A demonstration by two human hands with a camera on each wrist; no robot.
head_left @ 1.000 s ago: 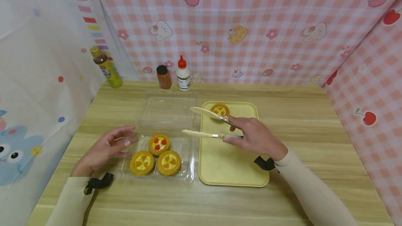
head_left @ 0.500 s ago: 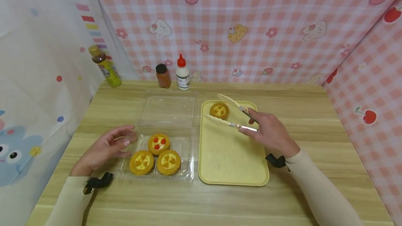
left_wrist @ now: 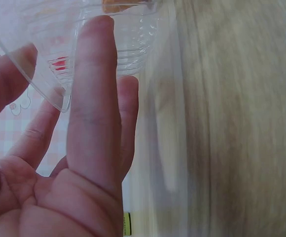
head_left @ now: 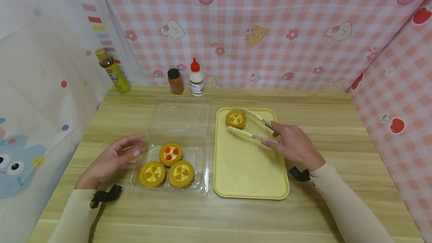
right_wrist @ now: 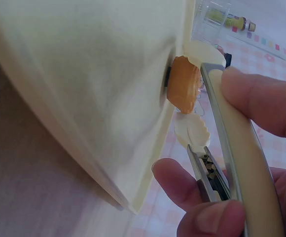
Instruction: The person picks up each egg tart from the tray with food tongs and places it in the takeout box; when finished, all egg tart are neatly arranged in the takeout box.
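Note:
My right hand [head_left: 295, 143] grips a pair of tongs [head_left: 241, 132] with cream scalloped tips and metal arms. The tongs stand spread, one tip on each side of an egg tart [head_left: 236, 119] at the back left of the yellow tray [head_left: 251, 175]. In the right wrist view the tart [right_wrist: 184, 85] sits between the two tips; contact cannot be made out. My left hand [head_left: 113, 158] is at the left edge of a clear plastic box [head_left: 201, 160], its fingers [left_wrist: 93, 98] fairly straight beside the rim. Inside are two tarts with yellow wedges [head_left: 152, 174] and one with red dots [head_left: 171, 154].
The box's clear lid [head_left: 182, 117] lies folded back behind it. At the table's back edge stand a white bottle with a red nozzle [head_left: 197, 80], a red-brown jar [head_left: 175, 82] and a yellow-green bottle [head_left: 116, 76]. Patterned cloth walls [head_left: 236, 29] rise behind and beside.
The right hand has moved right and then lowered the tongs, so that their tips have come from above the box and tray to either side of the tray's tart. The left hand has stayed put.

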